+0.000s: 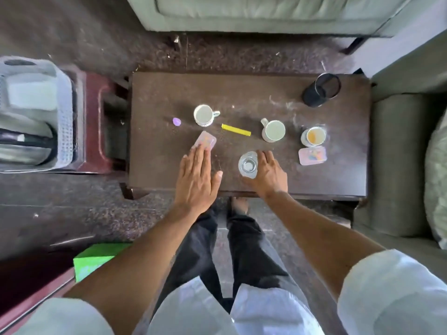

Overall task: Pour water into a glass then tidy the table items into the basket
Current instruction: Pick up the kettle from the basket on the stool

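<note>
The dark wooden table (242,93) fills the space ahead of me, and the white basket (65,112) sits well apart to my left on a red stool (94,122). My left hand (197,175) lies flat with fingers pressed together, their tips touching a pink card (205,140). My right hand (267,171) curls around the clear glass (248,164), fingers spread on its right side. Beyond stand a black mesh holder (321,90), two white mugs (204,115) (273,131), a cup with orange liquid (313,136), another pink card (312,155), a yellow stick (235,130) and a small purple piece (176,121).
</note>
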